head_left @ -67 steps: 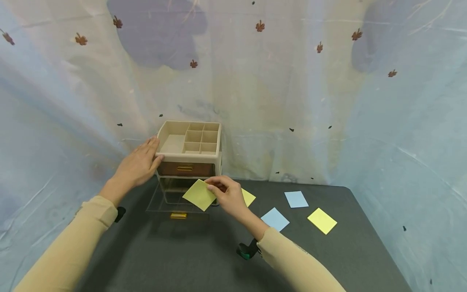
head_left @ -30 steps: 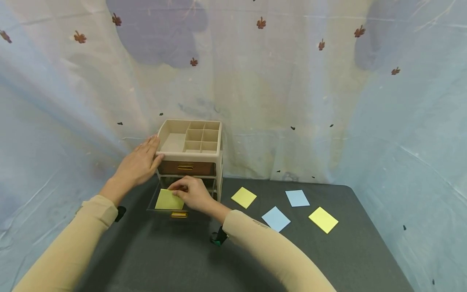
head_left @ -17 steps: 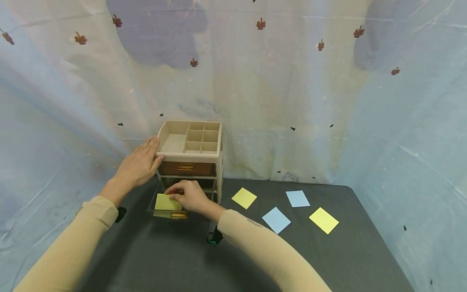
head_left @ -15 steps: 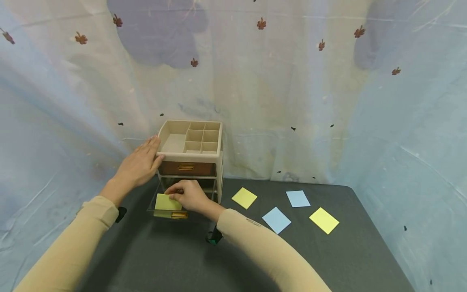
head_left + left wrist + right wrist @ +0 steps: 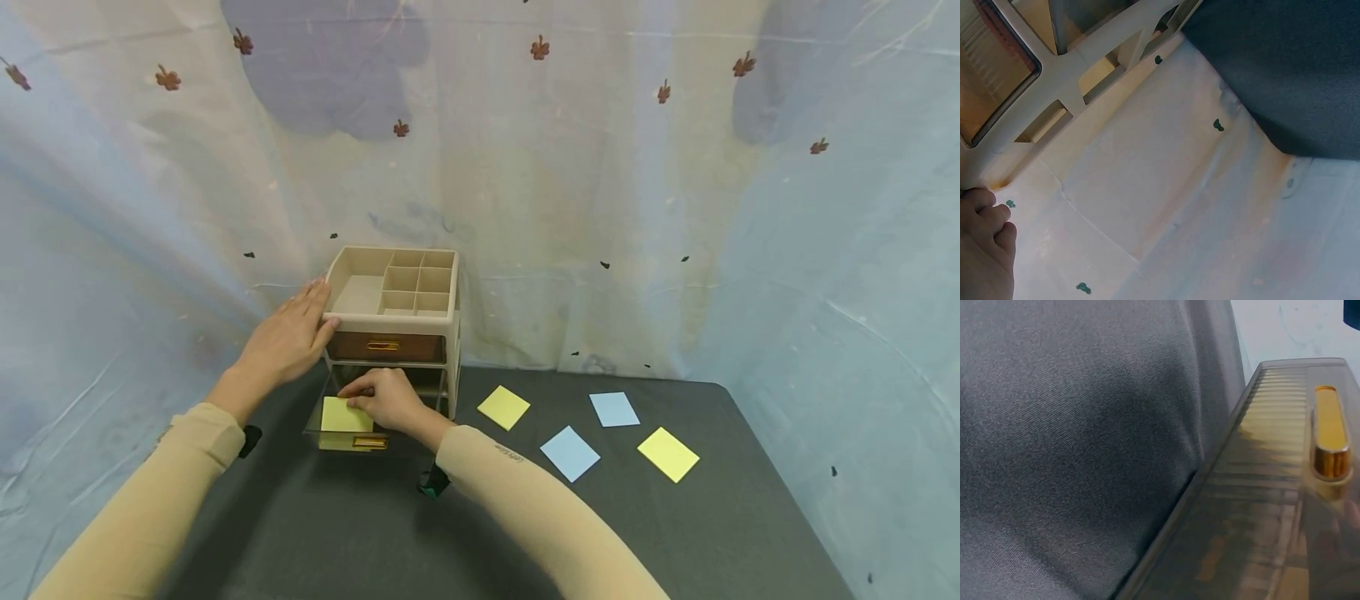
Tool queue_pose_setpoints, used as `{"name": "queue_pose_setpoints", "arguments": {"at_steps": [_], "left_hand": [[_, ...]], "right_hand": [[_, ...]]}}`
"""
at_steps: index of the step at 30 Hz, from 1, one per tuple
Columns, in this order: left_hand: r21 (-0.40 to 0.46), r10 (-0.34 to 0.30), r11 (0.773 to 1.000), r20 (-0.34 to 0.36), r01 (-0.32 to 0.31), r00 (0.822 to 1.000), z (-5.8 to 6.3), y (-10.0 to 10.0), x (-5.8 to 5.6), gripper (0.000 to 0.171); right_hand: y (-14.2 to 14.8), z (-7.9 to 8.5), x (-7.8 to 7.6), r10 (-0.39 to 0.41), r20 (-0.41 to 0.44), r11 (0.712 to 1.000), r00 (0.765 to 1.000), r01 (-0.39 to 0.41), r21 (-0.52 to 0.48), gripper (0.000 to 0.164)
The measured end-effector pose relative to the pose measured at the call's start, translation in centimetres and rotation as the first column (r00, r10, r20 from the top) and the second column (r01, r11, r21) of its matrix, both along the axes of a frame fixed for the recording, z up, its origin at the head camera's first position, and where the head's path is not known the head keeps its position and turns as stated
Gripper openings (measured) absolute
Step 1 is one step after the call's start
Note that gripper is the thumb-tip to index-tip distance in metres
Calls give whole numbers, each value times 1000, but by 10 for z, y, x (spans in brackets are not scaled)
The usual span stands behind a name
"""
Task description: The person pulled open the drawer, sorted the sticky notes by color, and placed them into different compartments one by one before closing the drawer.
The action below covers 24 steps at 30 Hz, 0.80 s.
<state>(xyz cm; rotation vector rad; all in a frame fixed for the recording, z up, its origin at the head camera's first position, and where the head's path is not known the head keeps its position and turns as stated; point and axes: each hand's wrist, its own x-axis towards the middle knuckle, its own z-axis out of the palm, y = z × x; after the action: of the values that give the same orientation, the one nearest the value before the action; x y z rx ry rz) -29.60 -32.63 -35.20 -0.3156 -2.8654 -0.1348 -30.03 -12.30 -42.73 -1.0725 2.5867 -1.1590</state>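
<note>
The right hand (image 5: 393,402) pinches a yellow sticky note (image 5: 345,415) between thumb and fingers at its two o'clock corner. That note is inside the pulled-out lower drawer (image 5: 1222,506) of a beige desktop organizer (image 5: 390,321), toward the drawer's nine o'clock side, and its lower part shows through the see-through front. The drawer's gold handle (image 5: 370,443) faces six o'clock, toward the person. Whether the note touches the drawer floor cannot be told.

The left hand (image 5: 281,337) rests against the organizer's nine o'clock side, fingers extended along the wall and thumb at the front corner of the top tray (image 5: 358,293). This tray has one large compartment at nine o'clock and six small ones at three o'clock. Just below it, the brown upper drawer (image 5: 352,345) is pushed in.

On the dark counter (image 5: 330,533), four more sticky notes lie flat and apart, toward three and four o'clock from the organizer. Around the middle of their group, a second yellow note (image 5: 504,407) sits at ten o'clock, nearest the organizer; a blue note (image 5: 614,409) at one; a third yellow note (image 5: 668,455) at four; and another blue note (image 5: 570,454) at seven.

Both arms wear beige sleeves (image 5: 142,500) and dark wrist straps (image 5: 251,440). A pale patterned curtain (image 5: 510,200) hangs behind, at twelve o'clock.
</note>
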Motion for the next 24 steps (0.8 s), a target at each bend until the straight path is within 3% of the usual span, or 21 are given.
{"name": "queue_pose_setpoints", "arguments": {"at_steps": [9, 16, 24], "left_hand": [[2, -6, 1000, -5, 6, 1000, -2, -1, 0, 74], [8, -9, 1000, -5, 9, 1000, -1, -1, 1, 74], [4, -11, 1000, -13, 11, 1000, -1, 0, 0, 74]], "right_hand": [[-1, -4, -4, -18, 13, 998, 1000, 17, 56, 23], [-2, -10, -6, -30, 108, 991, 994, 15, 133, 30], [1, -10, -4, -4, 72, 981, 997, -10, 194, 32]]}}
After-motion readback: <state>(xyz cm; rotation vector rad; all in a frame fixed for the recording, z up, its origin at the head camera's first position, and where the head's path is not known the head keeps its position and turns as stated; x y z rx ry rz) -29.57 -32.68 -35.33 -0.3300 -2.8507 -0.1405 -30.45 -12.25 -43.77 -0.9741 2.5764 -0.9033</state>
